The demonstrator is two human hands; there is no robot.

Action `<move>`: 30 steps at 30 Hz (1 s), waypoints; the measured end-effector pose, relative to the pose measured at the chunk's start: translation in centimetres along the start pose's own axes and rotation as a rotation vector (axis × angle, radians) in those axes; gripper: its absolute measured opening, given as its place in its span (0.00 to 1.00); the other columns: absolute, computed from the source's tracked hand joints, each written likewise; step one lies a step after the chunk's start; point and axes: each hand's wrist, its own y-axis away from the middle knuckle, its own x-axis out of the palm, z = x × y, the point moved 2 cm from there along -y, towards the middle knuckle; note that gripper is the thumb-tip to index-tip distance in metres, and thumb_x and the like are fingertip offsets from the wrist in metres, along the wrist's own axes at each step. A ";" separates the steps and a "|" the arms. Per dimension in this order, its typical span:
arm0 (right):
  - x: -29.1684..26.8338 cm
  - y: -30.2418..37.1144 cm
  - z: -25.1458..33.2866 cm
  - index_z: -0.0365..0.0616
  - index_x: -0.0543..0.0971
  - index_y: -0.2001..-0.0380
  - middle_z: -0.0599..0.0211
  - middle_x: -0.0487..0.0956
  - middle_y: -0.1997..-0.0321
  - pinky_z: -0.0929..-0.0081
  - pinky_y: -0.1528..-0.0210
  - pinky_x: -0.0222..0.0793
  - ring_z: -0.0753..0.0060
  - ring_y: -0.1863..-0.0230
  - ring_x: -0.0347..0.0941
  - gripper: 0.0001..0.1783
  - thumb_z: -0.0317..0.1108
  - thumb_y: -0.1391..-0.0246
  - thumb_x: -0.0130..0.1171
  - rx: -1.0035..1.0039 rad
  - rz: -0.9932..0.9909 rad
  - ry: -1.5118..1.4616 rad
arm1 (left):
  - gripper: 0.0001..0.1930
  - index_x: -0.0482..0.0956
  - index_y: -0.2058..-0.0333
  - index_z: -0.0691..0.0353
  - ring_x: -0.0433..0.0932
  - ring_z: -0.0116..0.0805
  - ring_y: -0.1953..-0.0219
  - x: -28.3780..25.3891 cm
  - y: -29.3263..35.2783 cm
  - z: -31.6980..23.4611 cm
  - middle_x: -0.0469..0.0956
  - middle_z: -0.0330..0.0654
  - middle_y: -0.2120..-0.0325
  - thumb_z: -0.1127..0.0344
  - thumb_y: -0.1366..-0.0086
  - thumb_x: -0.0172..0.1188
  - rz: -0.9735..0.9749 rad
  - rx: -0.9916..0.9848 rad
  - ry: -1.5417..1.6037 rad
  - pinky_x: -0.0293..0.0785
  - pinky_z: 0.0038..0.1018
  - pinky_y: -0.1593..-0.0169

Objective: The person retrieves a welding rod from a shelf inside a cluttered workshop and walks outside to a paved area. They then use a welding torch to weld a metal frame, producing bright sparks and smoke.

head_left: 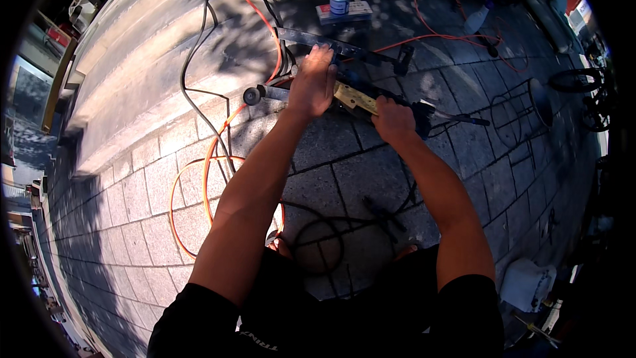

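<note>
My left hand (314, 81) reaches over a long dark metal bar (298, 36), fingers pressed together on it; their tips are partly hidden. Just to its right, my right hand (395, 119) is closed around the lower right end of a yellowish flat strip with holes (355, 98). That strip slants between my two hands, against dark metal parts whose shape is lost in shadow. A round black wheel-like end (252, 96) on a short grey tube sticks out left of my left wrist. Beyond my right hand, a dark rod (472, 120) points right.
A small bottle (340, 1) stands on a flat box (358, 10) at the far side. Orange hose (211, 152) and black cables (192, 53) run along the left. More black cable (341, 242) coils near my feet. Pale steps (126, 40) rise at left; a wire-framed object (520, 119) lies right.
</note>
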 end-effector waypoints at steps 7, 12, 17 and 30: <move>-1.6 0.9 0.6 0.48 0.72 0.38 0.53 0.80 0.43 0.46 0.48 0.82 0.44 0.48 0.83 0.30 0.50 0.34 0.67 0.010 -0.070 -0.022 | 0.23 0.72 0.35 0.70 0.66 0.65 0.28 0.7 0.3 -0.7 0.72 0.61 0.33 0.64 0.24 0.55 0.024 0.064 0.023 0.60 0.51 0.25; -1.7 1.1 0.7 0.45 0.73 0.43 0.53 0.83 0.47 0.51 0.49 0.82 0.47 0.50 0.85 0.28 0.47 0.38 0.69 0.003 -0.137 -0.035 | 0.23 0.74 0.36 0.71 0.68 0.61 0.28 1.2 0.6 -1.5 0.74 0.60 0.34 0.65 0.24 0.58 0.008 0.095 0.011 0.62 0.49 0.25; -1.3 1.0 0.4 0.45 0.72 0.42 0.53 0.83 0.48 0.50 0.50 0.82 0.46 0.51 0.85 0.29 0.48 0.38 0.69 0.002 -0.143 -0.012 | 0.22 0.75 0.36 0.70 0.69 0.59 0.28 1.3 0.5 -2.0 0.74 0.58 0.34 0.65 0.24 0.58 -0.012 0.107 0.009 0.63 0.49 0.26; -2.0 1.3 0.7 0.46 0.72 0.44 0.55 0.82 0.47 0.49 0.52 0.82 0.47 0.50 0.84 0.28 0.49 0.37 0.68 -0.003 -0.132 -0.009 | 0.21 0.75 0.37 0.67 0.68 0.60 0.28 1.3 0.1 -1.5 0.73 0.57 0.33 0.62 0.22 0.56 0.024 0.102 -0.016 0.62 0.50 0.25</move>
